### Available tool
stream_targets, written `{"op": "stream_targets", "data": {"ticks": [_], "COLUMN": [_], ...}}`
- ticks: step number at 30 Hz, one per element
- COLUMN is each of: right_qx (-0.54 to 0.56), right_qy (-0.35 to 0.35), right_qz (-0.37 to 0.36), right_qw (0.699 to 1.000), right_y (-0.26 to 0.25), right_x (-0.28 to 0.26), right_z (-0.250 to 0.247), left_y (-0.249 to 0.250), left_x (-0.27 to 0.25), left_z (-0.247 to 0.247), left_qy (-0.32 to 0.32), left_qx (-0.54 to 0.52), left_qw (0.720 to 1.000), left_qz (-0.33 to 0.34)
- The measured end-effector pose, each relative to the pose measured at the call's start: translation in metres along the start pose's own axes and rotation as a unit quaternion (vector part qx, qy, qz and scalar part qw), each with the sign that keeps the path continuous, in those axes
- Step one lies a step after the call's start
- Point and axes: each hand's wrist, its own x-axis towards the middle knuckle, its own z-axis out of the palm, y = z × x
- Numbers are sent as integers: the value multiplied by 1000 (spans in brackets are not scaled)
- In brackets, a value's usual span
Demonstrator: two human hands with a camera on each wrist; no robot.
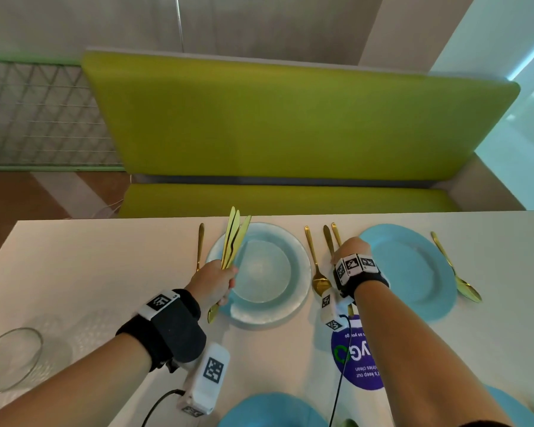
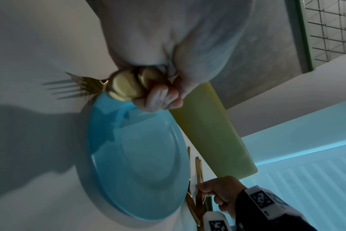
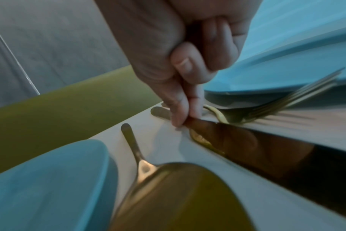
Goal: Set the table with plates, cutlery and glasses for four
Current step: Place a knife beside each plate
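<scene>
My left hand (image 1: pixel 225 285) grips a bundle of gold knives (image 1: pixel 233 238), blades pointing away, over the left rim of the far-left pale blue plate (image 1: pixel 299 257). In the left wrist view the left hand (image 2: pixel 160 96) is curled round the handle ends (image 2: pixel 126 86). My right hand (image 1: pixel 347 251) is between the two far plates; in the right wrist view the right hand (image 3: pixel 183 118) pinches a gold knife (image 3: pixel 247 145) by its handle, low over the table. The far-right blue plate (image 1: pixel 413 272) has a fork (image 3: pixel 286 100) on its left and a spoon (image 1: pixel 457 269) on its right.
A fork (image 1: pixel 200 246) lies left of the far-left plate and a spoon (image 1: pixel 316 266) to its right. Two near blue plates (image 1: pixel 272 409) show at the bottom edge. Clear glassware (image 1: pixel 10 359) stands at the near left. A green bench (image 1: pixel 290 118) runs behind the table. A purple sticker (image 1: pixel 361 359) is on the tabletop.
</scene>
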Motion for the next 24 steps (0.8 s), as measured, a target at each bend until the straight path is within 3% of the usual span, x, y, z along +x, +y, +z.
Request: {"op": "stream_targets", "data": {"ticks": [12, 18, 20, 22, 24], "right_qx": [-129, -66, -64, -33, 1], "right_qy": [31, 54, 64, 80, 140], "right_qz": [-28, -55, -112, -241, -440], "right_qw": [991, 995, 990, 967, 887], "right_y": [-4, -12, -25, -39, -50], "right_x": [9, -1, -14, -42, -78], "right_z": [6, -5, -12, -11, 0], "left_y": [0, 6, 7, 7, 7], "left_x": [0, -8, -10, -12, -15], "left_z": [-3, -4, -4, -4, -3], "left_qy": [6, -7, -17, -22, -22], "left_qx": [-10, -99, -110, -115, -121], "left_qw": [1000, 995, 993, 993, 992], "left_qz": [-7, -31, -32, -31, -24]}}
